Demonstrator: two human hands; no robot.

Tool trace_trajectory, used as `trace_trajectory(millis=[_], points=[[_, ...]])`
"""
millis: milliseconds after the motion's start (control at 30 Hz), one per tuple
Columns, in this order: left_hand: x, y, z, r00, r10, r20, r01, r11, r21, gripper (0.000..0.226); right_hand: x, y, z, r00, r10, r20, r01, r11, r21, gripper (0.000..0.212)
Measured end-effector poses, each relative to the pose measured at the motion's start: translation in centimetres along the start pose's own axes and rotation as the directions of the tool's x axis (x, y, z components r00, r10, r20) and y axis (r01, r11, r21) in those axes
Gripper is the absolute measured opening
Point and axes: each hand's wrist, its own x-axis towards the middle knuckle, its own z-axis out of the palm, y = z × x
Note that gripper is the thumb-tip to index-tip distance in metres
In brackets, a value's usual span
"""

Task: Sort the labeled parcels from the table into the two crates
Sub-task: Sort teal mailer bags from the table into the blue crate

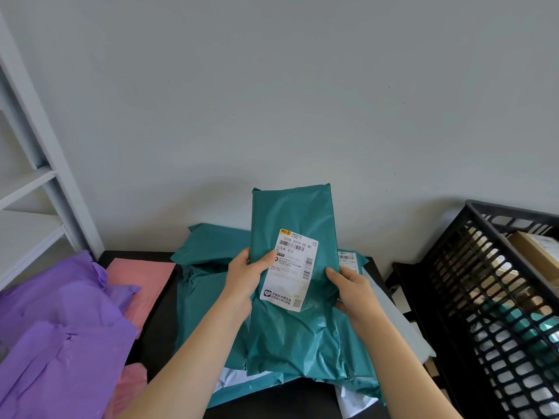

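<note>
I hold a teal parcel (pixel 295 213) upright above the black table (pixel 157 322), its white shipping label (pixel 292 267) facing me. My left hand (pixel 245 278) grips its left edge, thumb on the label. My right hand (pixel 352 290) grips its right edge, thumb on the front. Under it lies a heap of more teal parcels (pixel 208 297), one showing a label (pixel 346 258) at the back right. A black slatted crate (pixel 484 282) stands at the right with a cardboard box (pixel 535 252) and teal parcels inside.
Purple parcels (pixel 57 343) pile up at the left, with pink ones (pixel 145 282) beside and beneath them. A white shelf frame (pixel 39 152) rises at the far left. A grey-white parcel (pixel 402 325) lies at the table's right edge. A plain wall is behind.
</note>
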Motion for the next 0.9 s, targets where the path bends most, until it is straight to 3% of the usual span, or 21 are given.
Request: trace_trajectory(millis=[667, 900], points=[[-0.43, 0.29, 0.08, 1.0, 0.006, 0.019, -0.006, 1.0, -0.004, 0.021, 0.03, -0.28, 0.2, 0.999, 0.038, -0.034, -0.039, 0.998, -0.048, 0.016], [-0.47, 0.26, 0.07, 1.0, 0.014, 0.02, -0.014, 1.0, -0.008, 0.022, -0.12, -0.39, 0.33, 0.998, 0.05, -0.04, -0.052, 0.997, -0.053, 0.027]])
